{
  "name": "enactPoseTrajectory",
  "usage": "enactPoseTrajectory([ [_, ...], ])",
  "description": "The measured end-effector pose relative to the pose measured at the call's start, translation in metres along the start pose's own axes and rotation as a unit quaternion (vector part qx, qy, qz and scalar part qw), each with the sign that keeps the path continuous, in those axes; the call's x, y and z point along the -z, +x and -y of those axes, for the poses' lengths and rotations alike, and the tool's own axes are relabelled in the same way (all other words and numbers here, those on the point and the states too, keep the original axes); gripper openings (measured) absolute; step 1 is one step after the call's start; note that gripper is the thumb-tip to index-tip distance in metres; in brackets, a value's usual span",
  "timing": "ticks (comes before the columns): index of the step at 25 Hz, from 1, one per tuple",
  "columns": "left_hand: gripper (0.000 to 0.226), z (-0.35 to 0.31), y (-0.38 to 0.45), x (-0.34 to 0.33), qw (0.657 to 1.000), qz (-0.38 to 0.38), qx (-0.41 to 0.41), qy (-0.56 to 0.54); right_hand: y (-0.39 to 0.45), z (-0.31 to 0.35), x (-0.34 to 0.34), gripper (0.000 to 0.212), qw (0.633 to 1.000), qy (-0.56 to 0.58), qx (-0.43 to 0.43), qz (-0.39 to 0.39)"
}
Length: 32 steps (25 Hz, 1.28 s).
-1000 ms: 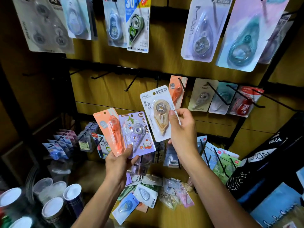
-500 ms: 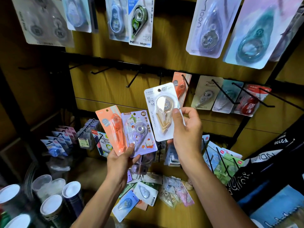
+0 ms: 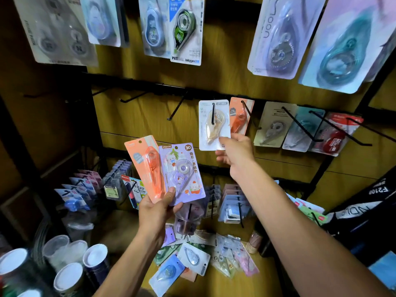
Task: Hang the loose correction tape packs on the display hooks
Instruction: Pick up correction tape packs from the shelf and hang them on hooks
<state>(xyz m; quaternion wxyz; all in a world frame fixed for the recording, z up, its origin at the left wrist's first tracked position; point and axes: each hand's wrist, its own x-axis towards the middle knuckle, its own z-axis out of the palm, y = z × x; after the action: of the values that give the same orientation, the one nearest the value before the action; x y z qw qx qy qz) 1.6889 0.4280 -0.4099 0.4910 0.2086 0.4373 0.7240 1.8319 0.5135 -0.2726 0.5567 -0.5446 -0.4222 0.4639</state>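
Right hand (image 3: 234, 153) pinches white pack (image 3: 213, 125) btm corner, hook (image 3: 213, 114) above thru slot; early release = drop. Left hand (image 3: 159, 209) grips 2 packs.

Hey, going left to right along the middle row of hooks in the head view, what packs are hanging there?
White pack with the right hand at its bottom edge → orange pack → beige pack → teal pack → red pack.
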Motion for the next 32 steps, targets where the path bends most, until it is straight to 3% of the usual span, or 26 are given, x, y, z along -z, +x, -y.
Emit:
enactPoseTrajectory([
  [4, 0.017, -0.004, 0.013, 0.004, 1.000, 0.014, -0.004, 0.011, 0.039, 0.013, -0.021, 0.013, 0.997, 0.037, -0.070, 0.017],
  [8, 0.016, -0.007, 0.021, 0.006, 0.999, 0.026, -0.011, 0.031, 0.064, 0.007, -0.033, 0.027, 0.980, 0.148, -0.127, 0.043],
  [11, 0.017, -0.005, 0.022, 0.006, 0.999, 0.028, -0.008, 0.042, 0.057, -0.013, -0.026, 0.026, 0.982, 0.117, -0.146, 0.031],
  [13, 0.017, -0.002, 0.019, 0.003, 0.999, 0.030, -0.002, 0.041, 0.037, -0.032, -0.013, 0.019, 0.983, 0.067, -0.143, 0.095],
  [14, 0.015, -0.001, 0.015, -0.001, 0.999, 0.034, 0.002, 0.040, 0.024, -0.042, -0.006, 0.023, 0.979, 0.044, -0.144, 0.140],
  [17, 0.011, 0.004, -0.002, -0.014, 0.998, 0.050, 0.012, 0.047, -0.009, -0.073, 0.016, 0.064, 0.966, -0.039, -0.117, 0.227],
  [20, 0.011, 0.008, -0.020, -0.027, 0.996, 0.068, 0.015, 0.060, -0.027, -0.087, 0.038, 0.030, 0.973, -0.039, -0.048, 0.222],
  [26, 0.011, 0.020, -0.044, -0.057, 0.991, 0.106, 0.050, 0.066, -0.044, -0.071, 0.096, 0.036, 0.983, -0.014, -0.059, 0.176],
  [32, 0.021, 0.036, -0.063, -0.087, 0.981, 0.158, 0.045, 0.100, -0.051, -0.057, 0.148, 0.028, 0.986, 0.022, -0.010, 0.167],
])
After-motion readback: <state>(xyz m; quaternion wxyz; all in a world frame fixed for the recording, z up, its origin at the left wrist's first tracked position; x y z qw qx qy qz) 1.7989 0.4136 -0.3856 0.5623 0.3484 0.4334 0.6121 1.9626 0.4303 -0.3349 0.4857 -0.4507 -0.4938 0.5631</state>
